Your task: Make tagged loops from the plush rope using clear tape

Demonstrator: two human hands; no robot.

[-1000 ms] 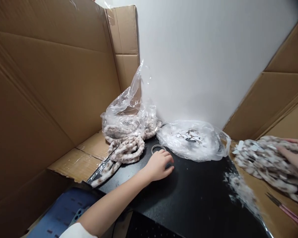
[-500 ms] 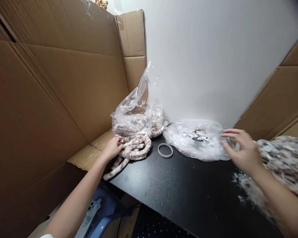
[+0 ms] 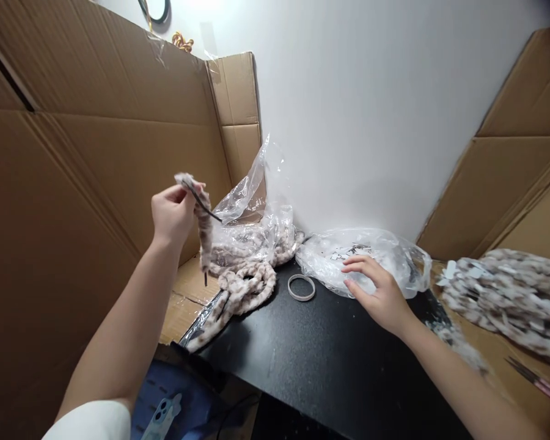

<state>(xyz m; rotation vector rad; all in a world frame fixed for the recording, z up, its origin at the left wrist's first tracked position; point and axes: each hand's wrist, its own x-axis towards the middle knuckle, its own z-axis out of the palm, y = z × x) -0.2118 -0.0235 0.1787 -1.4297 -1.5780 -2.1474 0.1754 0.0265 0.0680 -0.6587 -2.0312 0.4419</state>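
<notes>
My left hand is raised in front of the cardboard on the left, its fingers pinched on the end of a brown-and-white fluffy fur strip. A thin dark strand shows along that strip, and its lower part hangs down. Below lies a looped pile of the same fur strips at the table's left edge. Fingers apart and holding nothing, my right hand hovers by the front of a clear plastic bag with whitish scraps in it. A pale ring, maybe a tape roll, lies between the pile and the bag.
Another clear bag with fur strips stands against the corner. Cardboard panels rise at left and right. A big fur heap and a pink-handled tool lie on the right. A phone rests on something blue below the black table.
My left hand has lifted a fur strip up and left from the pile. My right hand has moved left, towards the middle of the table. The view has shifted slightly.
</notes>
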